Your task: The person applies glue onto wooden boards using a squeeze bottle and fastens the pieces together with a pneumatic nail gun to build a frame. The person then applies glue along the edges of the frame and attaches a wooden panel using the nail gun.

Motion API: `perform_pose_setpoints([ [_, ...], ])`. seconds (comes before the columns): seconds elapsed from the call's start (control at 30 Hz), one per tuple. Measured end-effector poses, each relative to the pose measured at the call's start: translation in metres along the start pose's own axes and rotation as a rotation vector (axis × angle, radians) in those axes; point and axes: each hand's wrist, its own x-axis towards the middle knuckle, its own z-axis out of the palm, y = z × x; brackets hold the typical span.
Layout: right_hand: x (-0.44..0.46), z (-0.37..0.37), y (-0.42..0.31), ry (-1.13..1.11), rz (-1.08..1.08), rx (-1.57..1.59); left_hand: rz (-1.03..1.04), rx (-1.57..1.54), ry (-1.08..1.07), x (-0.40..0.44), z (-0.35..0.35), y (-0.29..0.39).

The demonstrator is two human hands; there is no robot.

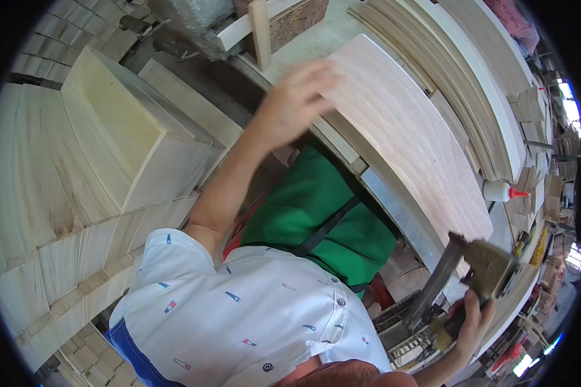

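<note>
My left hand (295, 103) is slightly smeared by motion, its fingers apart and nothing in them. It is over the near-left corner of a pale wooden panel (407, 129); whether it touches the wood I cannot tell. At the lower right, my right hand (476, 319) is wrapped round the handle of a worn nail gun (490, 267). The gun's head is beside the panel's right end. A white bottle with a red tip (497, 191), like a glue bottle, is just past that end on the far side.
Long thin wooden strips (432, 71) lie stacked beyond the panel. On the left, wooden boxes (110, 129) are piled high close to my left arm. A wood post (260, 32) stands at the bench's far left. My green apron (303, 200) is against the bench edge.
</note>
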Motion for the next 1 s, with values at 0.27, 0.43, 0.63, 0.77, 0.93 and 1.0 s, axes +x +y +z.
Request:
perform_pose_setpoints([
  [0.27, 0.031, 0.087, -0.098, -0.233, -0.234, -0.026, -0.287, -0.561, -0.182, 0.002, -0.017, -0.073],
  [0.43, 0.032, 0.113, -0.116, -0.306, -0.253, -0.032, -0.236, -0.532, -0.196, 0.012, -0.019, -0.080],
  [0.63, 0.036, 0.127, -0.125, -0.374, -0.248, -0.048, -0.224, -0.535, -0.218, 0.019, -0.017, -0.083],
  [0.77, 0.039, 0.135, -0.132, -0.371, -0.256, -0.079, -0.242, -0.604, -0.244, 0.021, -0.015, -0.088],
  [0.93, 0.045, 0.159, -0.155, -0.395, -0.254, -0.125, -0.214, -0.624, -0.237, 0.020, -0.013, -0.094],
  [1.0, 0.050, 0.168, -0.165, -0.452, -0.287, -0.132, -0.181, -0.622, -0.210, 0.018, -0.013, -0.094],
])
